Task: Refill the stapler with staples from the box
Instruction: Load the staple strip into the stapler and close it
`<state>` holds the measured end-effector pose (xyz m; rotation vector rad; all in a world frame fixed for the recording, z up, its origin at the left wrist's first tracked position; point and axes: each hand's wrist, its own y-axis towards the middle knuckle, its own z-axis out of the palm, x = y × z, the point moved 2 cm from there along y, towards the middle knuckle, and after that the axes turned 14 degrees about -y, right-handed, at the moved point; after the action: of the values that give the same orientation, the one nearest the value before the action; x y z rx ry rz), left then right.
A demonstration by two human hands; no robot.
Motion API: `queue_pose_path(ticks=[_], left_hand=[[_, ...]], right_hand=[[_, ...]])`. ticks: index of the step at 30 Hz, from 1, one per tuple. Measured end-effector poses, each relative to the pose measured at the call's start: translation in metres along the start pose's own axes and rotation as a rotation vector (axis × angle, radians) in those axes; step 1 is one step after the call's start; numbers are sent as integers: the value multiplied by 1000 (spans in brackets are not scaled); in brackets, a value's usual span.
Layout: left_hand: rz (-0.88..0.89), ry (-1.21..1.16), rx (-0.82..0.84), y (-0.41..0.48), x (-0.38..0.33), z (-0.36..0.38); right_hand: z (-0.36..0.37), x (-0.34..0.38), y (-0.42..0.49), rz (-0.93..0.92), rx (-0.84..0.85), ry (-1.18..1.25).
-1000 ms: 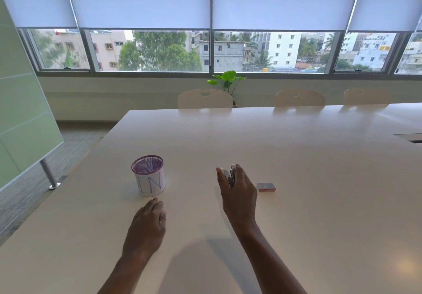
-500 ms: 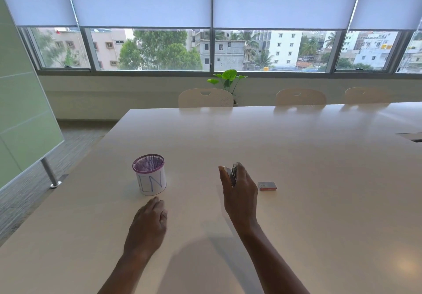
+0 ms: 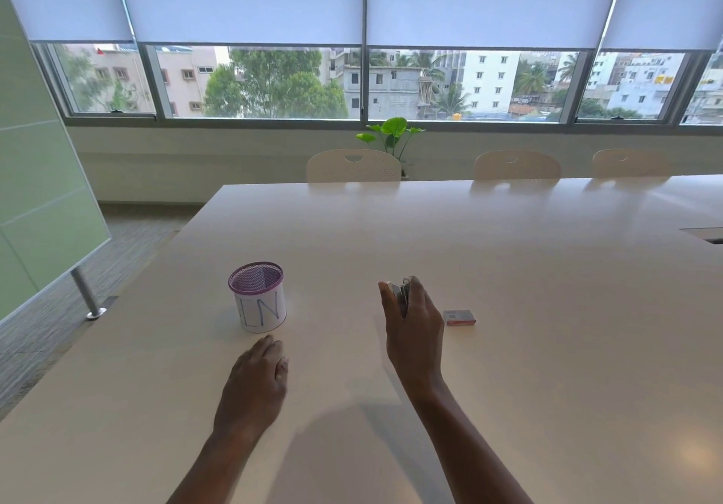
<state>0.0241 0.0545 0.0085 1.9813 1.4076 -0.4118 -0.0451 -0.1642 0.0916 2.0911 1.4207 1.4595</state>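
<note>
My right hand point(image 3: 412, 331) is closed around a small dark and silver stapler point(image 3: 402, 292), whose far end sticks out between thumb and fingers; most of it is hidden by the hand. A small red and grey staple box point(image 3: 459, 317) lies flat on the table just right of that hand, apart from it. My left hand point(image 3: 254, 386) rests palm down on the table near the front, fingers loosely curled, holding nothing.
A purple mesh cup point(image 3: 258, 296) wrapped in white paper stands just beyond my left hand. The long pale table point(image 3: 508, 268) runs back to three chairs point(image 3: 354, 165) and a green plant point(image 3: 391, 133) under the windows. A glass board point(image 3: 39, 190) stands at left.
My right hand has stayed wrapped on the stapler and barely shifted. My left hand has not moved. The view has drifted slightly.
</note>
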Motion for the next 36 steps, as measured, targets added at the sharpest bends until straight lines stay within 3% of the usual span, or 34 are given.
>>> queue_pose_path(ticks=[19,29,36], left_hand=[[1,-8,2,0,1,0],[6,-11,4,0,-1,-1],[-12,-30,4,0,-1,-1]], right_hand=[[2,-3,0,-28,-81,14],[3,-6,0,44,-9,9],[2,-2,1,-16,-60,-2]])
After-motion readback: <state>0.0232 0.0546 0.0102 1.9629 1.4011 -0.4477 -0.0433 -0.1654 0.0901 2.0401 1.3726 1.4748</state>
